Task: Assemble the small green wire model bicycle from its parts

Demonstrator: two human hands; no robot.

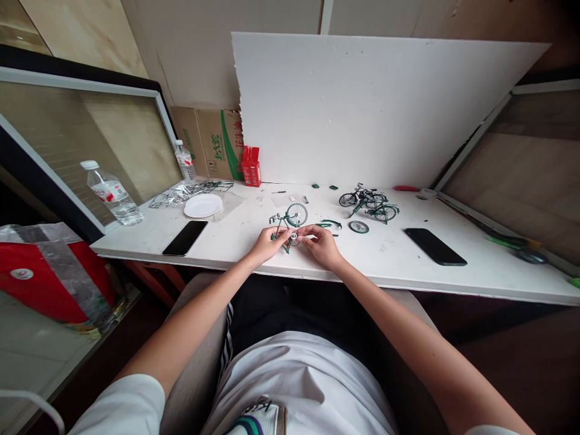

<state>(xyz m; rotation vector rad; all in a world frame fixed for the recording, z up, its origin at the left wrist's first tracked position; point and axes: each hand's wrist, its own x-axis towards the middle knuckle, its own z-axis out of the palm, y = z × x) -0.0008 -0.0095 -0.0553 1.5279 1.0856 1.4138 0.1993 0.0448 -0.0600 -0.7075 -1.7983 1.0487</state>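
Near the table's front edge, a green model bicycle [296, 215] with one spoked wheel showing is between my hands. My left hand [267, 243] is closed on its frame. From the other side, the fingertips of my right hand [321, 244] pinch at a small round part [293, 236] low on the bicycle, which looks like the chainring. My fingers partly cover the frame there. Just beyond my right hand lie curved green pieces [330, 224] that look like mudguards. A loose spoked wheel [359, 226] lies flat farther right.
Two more model bicycles [374, 204] stand at the back right. Dark phones lie left [185, 237] and right [435, 246]. A white plate [203, 205], water bottle [113, 193] and red box [251, 166] are on the left. A white board [362, 109] stands behind.
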